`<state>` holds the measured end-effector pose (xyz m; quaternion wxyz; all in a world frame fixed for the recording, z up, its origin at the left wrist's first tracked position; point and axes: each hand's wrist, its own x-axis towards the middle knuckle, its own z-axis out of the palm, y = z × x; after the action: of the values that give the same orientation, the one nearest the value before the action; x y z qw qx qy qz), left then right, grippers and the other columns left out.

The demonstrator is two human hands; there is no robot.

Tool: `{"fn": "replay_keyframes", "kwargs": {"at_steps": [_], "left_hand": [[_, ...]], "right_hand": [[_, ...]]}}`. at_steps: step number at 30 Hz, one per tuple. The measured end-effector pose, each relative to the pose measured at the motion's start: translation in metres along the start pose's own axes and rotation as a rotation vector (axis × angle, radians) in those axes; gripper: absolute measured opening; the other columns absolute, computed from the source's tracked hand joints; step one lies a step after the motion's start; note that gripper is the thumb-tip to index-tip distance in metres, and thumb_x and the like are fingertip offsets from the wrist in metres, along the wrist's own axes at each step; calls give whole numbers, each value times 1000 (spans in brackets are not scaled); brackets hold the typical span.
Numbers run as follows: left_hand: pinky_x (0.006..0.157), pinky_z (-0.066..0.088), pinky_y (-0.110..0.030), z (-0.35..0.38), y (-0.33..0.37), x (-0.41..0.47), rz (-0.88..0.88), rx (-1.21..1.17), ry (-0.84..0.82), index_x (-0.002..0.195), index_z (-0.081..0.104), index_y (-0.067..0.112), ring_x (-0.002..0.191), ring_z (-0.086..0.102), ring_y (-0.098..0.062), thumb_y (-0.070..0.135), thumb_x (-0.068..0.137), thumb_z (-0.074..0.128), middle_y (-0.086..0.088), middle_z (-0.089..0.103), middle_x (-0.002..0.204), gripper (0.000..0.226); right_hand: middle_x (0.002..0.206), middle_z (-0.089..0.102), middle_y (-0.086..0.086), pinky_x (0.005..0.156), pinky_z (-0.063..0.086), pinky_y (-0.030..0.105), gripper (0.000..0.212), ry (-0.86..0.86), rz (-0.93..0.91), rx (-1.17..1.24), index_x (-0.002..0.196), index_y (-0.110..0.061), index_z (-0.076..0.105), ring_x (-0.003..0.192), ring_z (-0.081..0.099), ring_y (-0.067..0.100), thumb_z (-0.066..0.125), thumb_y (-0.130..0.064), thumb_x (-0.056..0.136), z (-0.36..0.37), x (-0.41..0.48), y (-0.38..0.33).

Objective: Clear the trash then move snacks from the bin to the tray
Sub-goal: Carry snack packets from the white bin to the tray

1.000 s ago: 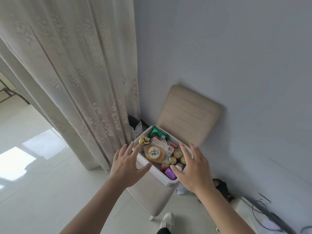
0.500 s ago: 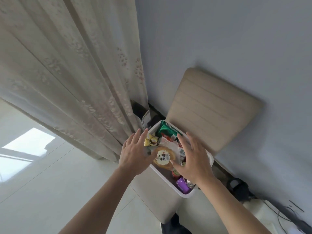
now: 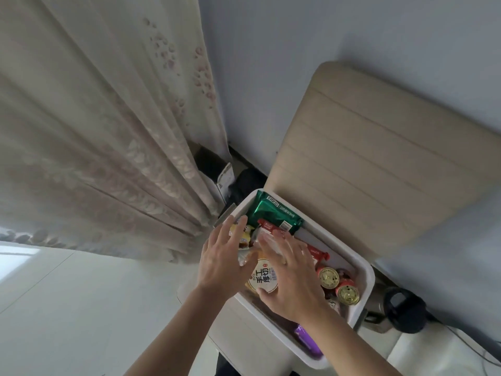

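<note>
Holding green pkt (image 3: 273,213), round-label pack (image 3: 264,278), red cans (image 3: 328,278): white bin (image 3: 367,283) on chair (image 3: 366,158).

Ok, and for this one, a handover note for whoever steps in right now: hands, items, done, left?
Left hand: open, fingers spread over the left rim of the white plastic bin, holding nothing.
Right hand: open over the bin's middle, holding nothing; whether it touches the contents is unclear.
Bin sits on the beige padded chair, full: green foil packet, round cream-labelled pack, two gold-topped red cans, purple packet.
Done: nothing visibly taken out. Left: clear trash, then move snacks; tray not in view.
</note>
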<state>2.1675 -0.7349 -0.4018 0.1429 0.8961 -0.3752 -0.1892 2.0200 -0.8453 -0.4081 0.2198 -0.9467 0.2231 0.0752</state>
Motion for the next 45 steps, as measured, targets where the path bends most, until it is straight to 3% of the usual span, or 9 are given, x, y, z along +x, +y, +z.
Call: {"fn": "replay_keyframes", "kwargs": {"at_steps": [4,12,14,16,18,21,28,35,45], "left_hand": [[117,33,-53,34,-18,7,2,10,15,157,24,38,150,28,-26,66,93,55,3,26,165,77],[100,50,-55,60,-33,22,-1,-8,94,141,54,29,132,50,-35,43,92,69,-5,43,153,53],[96,53,-52,63,-35,23,10,-15,136,134,60,25,126,55,-35,32,90,74,-6,47,148,46],[93,52,-49,66,-38,23,22,-31,168,129,63,22,121,57,-35,24,90,76,-7,50,145,41],[93,51,-47,66,-39,22,38,-51,178,128,63,23,120,57,-34,21,91,75,-6,50,145,39],[95,50,-46,64,-42,22,39,-89,169,129,62,24,121,56,-32,21,92,73,-3,47,145,38],[99,51,-49,47,-45,22,39,-145,95,130,58,23,128,49,-29,22,95,68,-1,43,146,37],[92,55,-47,13,-35,9,50,-160,99,128,61,18,124,51,-33,17,94,71,-5,45,146,35],[95,54,-46,-65,-13,-19,114,-199,203,124,63,22,119,57,-29,21,94,72,-1,48,141,32]], "right_hand": [[169,11,1,117,22,67,107,-43,16,-45,158,-41,6,156,4,33,62,-73,73,37,6,10],[163,25,11,113,22,72,120,-34,60,-195,156,-33,23,153,12,41,81,-68,57,70,15,10],[157,35,12,113,25,70,113,-9,62,-207,152,-29,32,151,19,39,84,-64,57,75,16,7],[148,44,11,112,31,63,94,42,44,-205,144,-26,42,149,25,36,81,-59,65,79,16,2],[144,47,10,109,35,58,78,78,39,-195,138,-25,47,147,29,35,74,-58,72,81,16,-2],[141,49,7,107,37,55,72,94,50,-156,134,-26,50,145,33,33,72,-61,75,81,18,-1],[138,49,-3,108,39,47,76,103,44,-39,140,-31,47,141,36,24,70,-62,75,62,16,1],[133,52,-2,108,43,51,82,118,60,3,139,-31,47,139,39,25,78,-53,67,29,-1,-4],[128,50,-8,103,46,45,84,272,119,75,135,-33,47,132,42,20,81,-45,59,-64,-27,-33]]}}
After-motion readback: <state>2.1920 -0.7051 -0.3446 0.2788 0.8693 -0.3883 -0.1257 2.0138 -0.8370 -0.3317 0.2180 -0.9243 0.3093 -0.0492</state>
